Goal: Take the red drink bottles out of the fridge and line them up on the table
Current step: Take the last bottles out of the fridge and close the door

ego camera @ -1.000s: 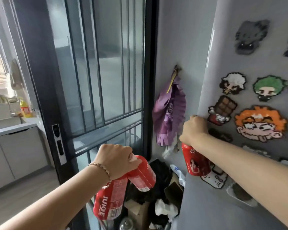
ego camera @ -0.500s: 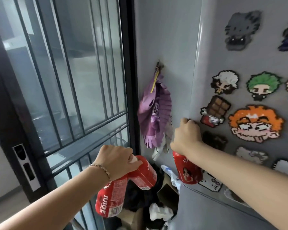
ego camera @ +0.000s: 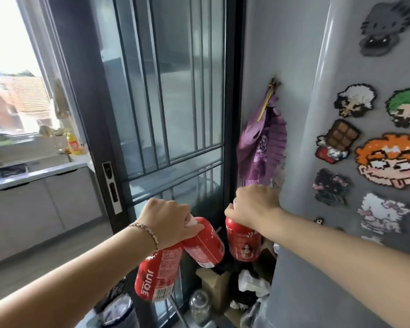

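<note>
My left hand (ego camera: 168, 218) grips two red drink bottles by their tops: one marked JUICE (ego camera: 158, 273) hangs down, the other (ego camera: 205, 242) tilts to the right. My right hand (ego camera: 253, 207) holds a third red bottle (ego camera: 243, 242) by its top, just left of the grey fridge door (ego camera: 341, 162). The fridge door is closed and covered with pixel-art magnets. All three bottles hang in the air between the dark sliding door and the fridge.
A dark-framed glass sliding door (ego camera: 175, 114) stands straight ahead. A purple cloth item (ego camera: 262, 150) hangs on the wall beside the fridge. Boxes, crumpled paper and a glass jar (ego camera: 199, 306) clutter the floor below. A kitchen counter (ego camera: 33, 174) lies to the left.
My right hand with its bottle has come off the fridge door's edge and moved down and left. The view has swung left, showing the counter and window again.
</note>
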### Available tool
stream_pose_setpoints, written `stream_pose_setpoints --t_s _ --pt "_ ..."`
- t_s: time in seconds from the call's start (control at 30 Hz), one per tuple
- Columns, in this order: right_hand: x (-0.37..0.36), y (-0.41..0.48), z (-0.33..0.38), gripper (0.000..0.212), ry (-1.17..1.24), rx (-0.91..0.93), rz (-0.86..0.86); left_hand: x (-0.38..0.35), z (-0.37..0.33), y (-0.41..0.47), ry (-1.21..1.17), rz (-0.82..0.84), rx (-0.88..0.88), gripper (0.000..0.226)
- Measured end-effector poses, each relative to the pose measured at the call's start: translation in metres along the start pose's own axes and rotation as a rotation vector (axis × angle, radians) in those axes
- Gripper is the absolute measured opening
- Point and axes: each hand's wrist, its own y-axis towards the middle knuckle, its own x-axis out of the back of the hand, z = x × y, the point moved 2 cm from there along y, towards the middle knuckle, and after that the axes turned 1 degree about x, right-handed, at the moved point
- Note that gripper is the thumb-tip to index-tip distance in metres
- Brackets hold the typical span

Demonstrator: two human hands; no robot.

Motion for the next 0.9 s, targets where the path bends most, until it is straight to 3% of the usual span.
stream_pose_setpoints --t_s 0.27,0.53,0.8,0.9 --pt "0.021 -0.052 0.06 0.033 0.18 0.438 -0.087 0.011 -0.017 -0.125 0.039 0.066 0.438 0.045" --pt "0.045 -0.174 0.178 0.037 0.296 0.923 -0.076 0.032 -0.038 -0.319 0.141 0.223 0.784 0.052" --pt "0.097 -0.395 0.326 0.032 0.298 1.477 -0.046 0.096 -0.086 -0.591 0.243 0.4 1.298 0.052" --pt "0.111 -0.469 0.371 0.031 0.36 1.537 0.044 0.119 -0.111 -0.676 0.255 0.458 1.417 0.053"
